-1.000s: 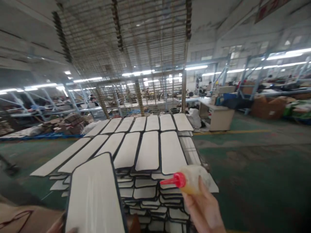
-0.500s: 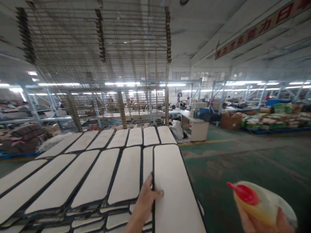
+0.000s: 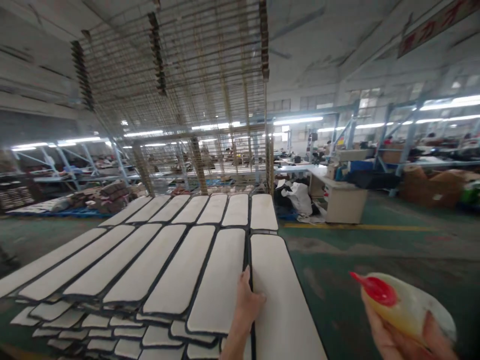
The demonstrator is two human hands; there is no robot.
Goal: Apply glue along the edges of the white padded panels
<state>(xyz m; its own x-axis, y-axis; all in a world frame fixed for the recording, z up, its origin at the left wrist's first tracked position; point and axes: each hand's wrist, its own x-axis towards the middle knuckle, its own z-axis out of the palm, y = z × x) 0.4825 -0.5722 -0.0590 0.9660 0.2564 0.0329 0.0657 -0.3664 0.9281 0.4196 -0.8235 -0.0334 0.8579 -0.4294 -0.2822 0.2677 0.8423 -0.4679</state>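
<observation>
Rows of long white panels with dark edges (image 3: 165, 270) lie in layered stacks in front of me. My left hand (image 3: 248, 300) grips the dark left edge of the rightmost front panel (image 3: 279, 295), thumb on its white face and fingers down at the gap beside it. Off to the right, over the floor, my right hand (image 3: 401, 335) is wrapped round a translucent squeeze bottle (image 3: 416, 305) of yellowish content. The bottle lies tilted on its side, its red nozzle pointing left.
Behind the panels rises a tall wire rack (image 3: 195, 100) that leans overhead. A pale desk (image 3: 345, 200) and white sacks (image 3: 300, 197) stand beyond at the right, with a cardboard box (image 3: 431, 190) farther right. Green floor (image 3: 337, 270) lies beside the stacks.
The view has turned, showing more of the stacks' left side. The gripped panel has moved right relative to its neighbour, which now shows its full width. Both hands keep their holds.
</observation>
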